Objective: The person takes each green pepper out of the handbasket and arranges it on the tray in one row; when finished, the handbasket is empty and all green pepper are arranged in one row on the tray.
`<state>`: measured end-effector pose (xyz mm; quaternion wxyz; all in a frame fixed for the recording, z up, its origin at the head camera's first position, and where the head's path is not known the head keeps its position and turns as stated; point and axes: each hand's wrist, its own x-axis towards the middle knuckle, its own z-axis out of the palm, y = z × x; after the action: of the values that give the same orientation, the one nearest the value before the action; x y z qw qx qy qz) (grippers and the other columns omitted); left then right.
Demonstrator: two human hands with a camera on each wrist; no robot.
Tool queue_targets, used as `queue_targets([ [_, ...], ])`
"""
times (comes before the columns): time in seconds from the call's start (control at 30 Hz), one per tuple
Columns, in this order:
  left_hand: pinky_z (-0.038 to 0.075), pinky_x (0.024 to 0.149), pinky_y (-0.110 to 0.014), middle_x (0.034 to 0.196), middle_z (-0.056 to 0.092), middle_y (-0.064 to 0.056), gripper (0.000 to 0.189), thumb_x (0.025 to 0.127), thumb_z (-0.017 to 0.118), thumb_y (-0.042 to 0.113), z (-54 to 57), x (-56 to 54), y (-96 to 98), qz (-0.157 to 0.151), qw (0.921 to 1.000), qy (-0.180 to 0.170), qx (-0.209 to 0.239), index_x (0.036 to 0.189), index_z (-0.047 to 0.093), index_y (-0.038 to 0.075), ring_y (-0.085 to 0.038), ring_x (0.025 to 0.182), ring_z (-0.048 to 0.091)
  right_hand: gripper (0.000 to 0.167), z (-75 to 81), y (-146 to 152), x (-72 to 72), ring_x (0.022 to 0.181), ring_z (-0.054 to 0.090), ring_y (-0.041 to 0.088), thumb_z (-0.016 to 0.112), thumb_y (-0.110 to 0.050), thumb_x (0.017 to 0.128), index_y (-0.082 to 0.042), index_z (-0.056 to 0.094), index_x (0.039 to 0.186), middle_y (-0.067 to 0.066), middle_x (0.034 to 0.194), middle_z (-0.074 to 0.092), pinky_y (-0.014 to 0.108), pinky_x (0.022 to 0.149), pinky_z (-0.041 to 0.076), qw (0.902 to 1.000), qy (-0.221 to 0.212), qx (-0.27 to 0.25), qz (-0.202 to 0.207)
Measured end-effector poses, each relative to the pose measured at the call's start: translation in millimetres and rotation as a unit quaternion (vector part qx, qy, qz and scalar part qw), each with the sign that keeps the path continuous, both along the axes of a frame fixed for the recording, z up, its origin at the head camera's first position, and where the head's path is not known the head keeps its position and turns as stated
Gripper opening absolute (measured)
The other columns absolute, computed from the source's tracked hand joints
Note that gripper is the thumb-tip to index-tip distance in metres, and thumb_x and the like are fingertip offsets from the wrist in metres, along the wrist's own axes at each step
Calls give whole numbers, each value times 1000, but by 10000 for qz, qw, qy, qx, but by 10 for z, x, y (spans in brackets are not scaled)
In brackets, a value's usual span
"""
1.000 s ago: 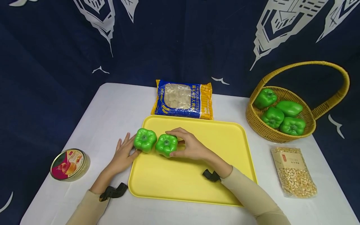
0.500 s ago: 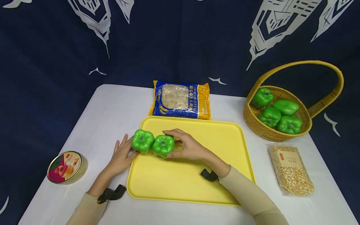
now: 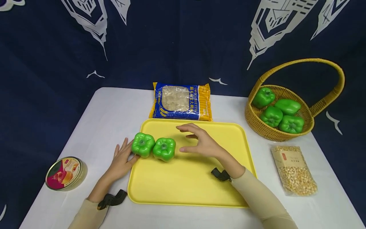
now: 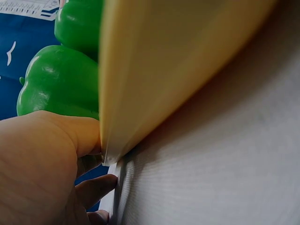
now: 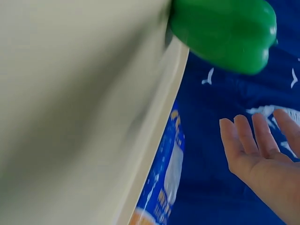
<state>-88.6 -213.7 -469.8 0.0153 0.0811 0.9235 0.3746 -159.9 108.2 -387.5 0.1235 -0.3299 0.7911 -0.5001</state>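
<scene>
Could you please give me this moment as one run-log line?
left hand: open, touching left pepper | right hand: open, off right pepper | both peppers on yellow tray

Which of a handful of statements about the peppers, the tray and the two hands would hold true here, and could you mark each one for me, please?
1. Two green peppers sit side by side on the yellow tray. True.
2. The right hand grips a pepper. False: it hovers open over the tray, holding nothing.
3. The wicker basket holds four green peppers. True.
4. The left hand lies inside the basket. False: it rests on the table at the tray's left edge, beside the left pepper.
5. The round tin stands on the tray. False: it stands on the table, left of the tray.
</scene>
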Motion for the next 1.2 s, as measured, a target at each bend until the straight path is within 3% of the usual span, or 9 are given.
queue_targets([
  [0.3,-9,115,-65,157,29,-23,60,97,56,16,3,-4,2,-19,10000,16,-9,150,34,-1,-46,150,2,62,50,521,-66,128,49,40,78,-3,81,0,51,137,21,138,49,53,103,46,9974,99,-285,-648],
  [0.4,-10,115,-65,157,29,-23,60,97,56,17,5,-5,4,-12,10000,17,4,150,34,-1,-45,150,2,60,101,750,-89,126,51,32,76,-1,82,1,51,137,23,135,51,44,103,49,9941,245,-270,-1024],
  [0.5,-10,114,-66,157,29,-24,60,97,56,17,10,-1,7,2,10000,6,29,150,34,-1,-46,150,2,58,152,995,-103,124,54,20,74,2,83,0,52,137,17,135,53,29,100,50,9885,402,-340,-1417],
  [0.67,-11,115,-65,157,29,-25,61,97,56,16,1,0,11,28,9999,-71,100,150,33,-2,-45,150,1,55,266,1389,-120,120,57,9,69,9,84,2,53,136,-1,132,57,16,96,48,9738,512,-1006,-1973],
  [0.83,-12,115,-64,157,28,-25,61,97,57,15,-10,-3,9,36,9999,-105,130,150,32,-2,-45,150,1,51,412,1742,-205,114,59,9,68,12,83,1,57,132,-4,125,62,12,89,50,9440,559,-1849,-2674],
  [0.9,-11,115,-64,157,29,-25,61,96,57,15,-11,-2,7,35,9999,-90,120,150,33,-2,-45,150,1,50,456,1868,-269,111,59,7,69,9,84,-5,60,131,-5,123,62,10,87,50,9296,686,-1874,-3099],
  [1.13,-10,114,-66,156,29,-25,61,97,57,16,-1,5,5,2,9999,-15,124,150,34,-2,-46,150,2,46,545,2187,-541,106,59,8,75,-1,83,-10,64,127,-3,116,63,10,80,48,8602,707,-2165,-4563],
  [1.2,-9,114,-66,156,29,-25,60,97,57,17,-5,4,4,-7,9999,24,116,150,34,-2,-46,149,3,47,562,2252,-611,109,56,6,76,-7,84,-14,63,129,-5,119,61,10,80,46,8466,665,-1944,-4910],
])
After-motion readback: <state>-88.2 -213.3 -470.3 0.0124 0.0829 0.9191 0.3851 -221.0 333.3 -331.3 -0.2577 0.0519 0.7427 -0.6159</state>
